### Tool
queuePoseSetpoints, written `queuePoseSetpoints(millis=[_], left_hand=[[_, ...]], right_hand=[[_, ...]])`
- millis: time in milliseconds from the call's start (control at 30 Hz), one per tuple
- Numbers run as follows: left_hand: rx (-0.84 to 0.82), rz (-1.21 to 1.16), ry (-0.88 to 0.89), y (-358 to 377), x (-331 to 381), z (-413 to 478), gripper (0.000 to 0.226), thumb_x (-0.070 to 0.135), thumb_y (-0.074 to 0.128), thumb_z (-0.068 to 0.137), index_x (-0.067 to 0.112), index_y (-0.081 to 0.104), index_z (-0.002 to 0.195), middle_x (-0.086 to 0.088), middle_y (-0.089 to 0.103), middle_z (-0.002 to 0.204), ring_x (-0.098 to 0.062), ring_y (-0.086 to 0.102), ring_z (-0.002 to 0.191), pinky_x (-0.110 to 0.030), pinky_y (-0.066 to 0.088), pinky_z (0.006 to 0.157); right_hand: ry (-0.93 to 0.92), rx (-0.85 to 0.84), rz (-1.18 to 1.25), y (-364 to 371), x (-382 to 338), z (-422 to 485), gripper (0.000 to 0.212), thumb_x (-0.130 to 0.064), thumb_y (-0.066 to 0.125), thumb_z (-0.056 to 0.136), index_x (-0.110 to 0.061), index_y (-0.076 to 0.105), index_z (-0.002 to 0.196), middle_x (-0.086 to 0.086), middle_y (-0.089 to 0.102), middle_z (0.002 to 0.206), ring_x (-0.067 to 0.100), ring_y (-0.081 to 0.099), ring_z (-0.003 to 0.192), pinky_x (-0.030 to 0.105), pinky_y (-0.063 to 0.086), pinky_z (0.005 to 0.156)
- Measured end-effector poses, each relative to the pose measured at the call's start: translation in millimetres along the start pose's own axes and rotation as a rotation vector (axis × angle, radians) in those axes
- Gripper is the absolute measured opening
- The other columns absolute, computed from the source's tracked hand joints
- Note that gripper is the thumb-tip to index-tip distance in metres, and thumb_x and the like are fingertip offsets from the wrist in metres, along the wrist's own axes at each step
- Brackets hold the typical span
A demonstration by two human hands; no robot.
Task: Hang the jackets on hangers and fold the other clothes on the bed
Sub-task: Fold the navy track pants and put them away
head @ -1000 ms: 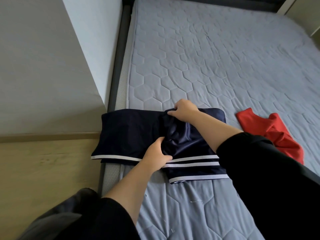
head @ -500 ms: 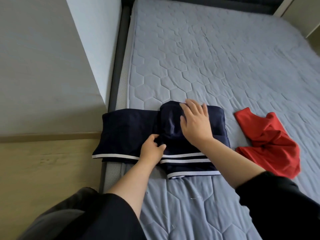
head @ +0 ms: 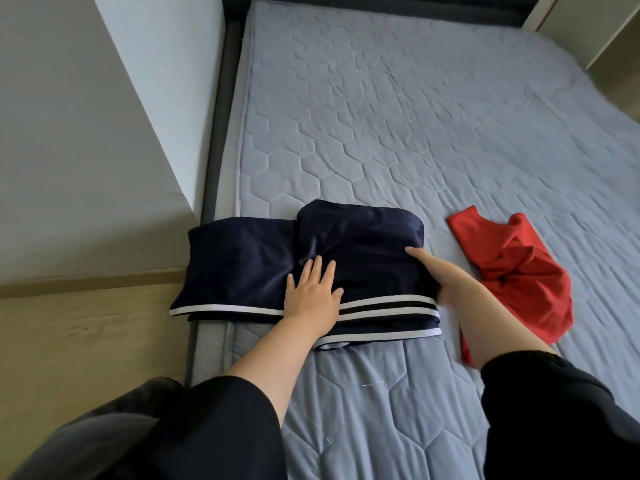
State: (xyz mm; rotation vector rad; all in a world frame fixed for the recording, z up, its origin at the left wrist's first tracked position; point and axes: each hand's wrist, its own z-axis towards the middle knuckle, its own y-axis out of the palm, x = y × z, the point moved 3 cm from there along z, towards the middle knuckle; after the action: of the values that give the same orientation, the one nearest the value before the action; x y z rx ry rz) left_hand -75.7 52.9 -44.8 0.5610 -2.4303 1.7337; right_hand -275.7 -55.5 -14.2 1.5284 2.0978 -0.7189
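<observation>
Folding the navy garment [head: 242, 268] at the near left edge of the bed [head: 415, 133]
The left hand [head: 313, 294] is lying flat, fingers spread, pressing the partly folded garment; the right hand [head: 446, 280] is gripping its right edge, thumb on top. Beside it a red garment [head: 519, 275] is lying crumpled, probably waiting its turn; no jackets or hangers are showing

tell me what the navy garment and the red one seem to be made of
The navy garment looks like a smooth synthetic fabric, perhaps polyester: soft sheen along its folds, white striped trim. The red garment seems a similar thin, slightly glossy synthetic: it crumples into soft creases. Weave unreadable.
</observation>
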Motion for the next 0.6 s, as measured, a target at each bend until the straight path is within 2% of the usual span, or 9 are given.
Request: queuePoseSetpoints(millis=[67, 167, 233, 300, 433, 500, 533, 600], left_hand=[[-0.063, -0.097, -0.019, -4, 6, 5, 0.055, 0.043, 0.016, 0.103, 0.026, 0.002, 0.153, 0.0, -0.004, 0.161, -0.015, -0.007, 0.147, -0.045, 0.0, 0.119], [-0.139, -0.481, -0.045, -12, 17, 13, 0.052, 0.044, 0.014, 0.103, 0.027, 0.016, 0.152, 0.003, 0.008, 0.161, -0.014, 0.004, 0.147, -0.043, 0.001, 0.12], [-0.166, -0.803, -0.075, -19, 28, 16, 0.053, 0.045, 0.016, 0.103, 0.026, 0.024, 0.151, 0.003, 0.018, 0.159, -0.015, 0.014, 0.146, -0.038, 0.006, 0.12], [-0.218, -1.001, -0.094, -23, 44, 15, 0.054, 0.045, 0.019, 0.103, 0.02, 0.03, 0.15, 0.0, 0.027, 0.155, -0.017, 0.023, 0.144, -0.033, 0.012, 0.119], [-0.328, -1.146, 0.022, -24, 70, 14, 0.046, 0.035, 0.032, 0.104, 0.017, 0.04, 0.145, -0.003, 0.045, 0.145, -0.02, 0.041, 0.135, -0.035, 0.03, 0.115], [-0.363, -1.285, -0.01, -28, 65, 14, 0.038, 0.032, 0.042, 0.101, 0.022, 0.052, 0.136, -0.001, 0.064, 0.124, -0.016, 0.059, 0.114, -0.034, 0.045, 0.102], [-0.357, -1.334, -0.029, -31, 57, 12, 0.035, 0.029, 0.044, 0.1, 0.021, 0.056, 0.132, 0.002, 0.07, 0.11, -0.011, 0.065, 0.099, -0.029, 0.051, 0.091], [-0.356, -1.412, -0.052, -37, 35, 6, 0.032, 0.026, 0.043, 0.101, 0.017, 0.06, 0.126, 0.007, 0.071, 0.088, -0.004, 0.065, 0.076, -0.021, 0.05, 0.07]], right_hand=[[0.006, -0.064, 0.0, 0, 0, -8, 0.043, -0.043, 0.069, 0.082, -0.009, 0.065, 0.107, 0.012, 0.074, 0.093, 0.025, 0.069, 0.088, 0.035, 0.053, 0.072], [-0.069, -0.074, 0.091, 2, -12, -16, 0.046, -0.037, 0.074, 0.078, -0.009, 0.065, 0.114, 0.013, 0.073, 0.099, 0.027, 0.07, 0.09, 0.035, 0.055, 0.073], [-0.148, -0.015, 0.109, 4, -28, -22, 0.057, -0.037, 0.08, 0.07, -0.009, 0.063, 0.117, 0.013, 0.073, 0.1, 0.028, 0.07, 0.091, 0.037, 0.056, 0.076], [-0.236, 0.075, 0.081, 3, -46, -35, 0.056, -0.034, 0.082, 0.068, -0.006, 0.063, 0.112, 0.012, 0.073, 0.098, 0.028, 0.07, 0.089, 0.037, 0.057, 0.078], [-0.42, 0.237, -0.094, 7, -78, -66, 0.035, -0.036, 0.077, 0.074, -0.013, 0.06, 0.093, 0.003, 0.066, 0.087, 0.016, 0.064, 0.077, 0.028, 0.049, 0.062], [-0.48, 0.299, -0.173, 13, -85, -77, 0.029, -0.037, 0.076, 0.074, -0.016, 0.058, 0.084, 0.0, 0.064, 0.083, 0.014, 0.061, 0.075, 0.027, 0.047, 0.062], [-0.499, 0.319, -0.198, 19, -86, -82, 0.029, -0.037, 0.076, 0.074, -0.016, 0.059, 0.085, 0.0, 0.064, 0.082, 0.015, 0.062, 0.076, 0.029, 0.048, 0.064], [-0.533, 0.329, -0.245, 35, -88, -90, 0.034, -0.037, 0.075, 0.074, -0.014, 0.059, 0.093, -0.001, 0.064, 0.083, 0.017, 0.062, 0.079, 0.03, 0.048, 0.067]])
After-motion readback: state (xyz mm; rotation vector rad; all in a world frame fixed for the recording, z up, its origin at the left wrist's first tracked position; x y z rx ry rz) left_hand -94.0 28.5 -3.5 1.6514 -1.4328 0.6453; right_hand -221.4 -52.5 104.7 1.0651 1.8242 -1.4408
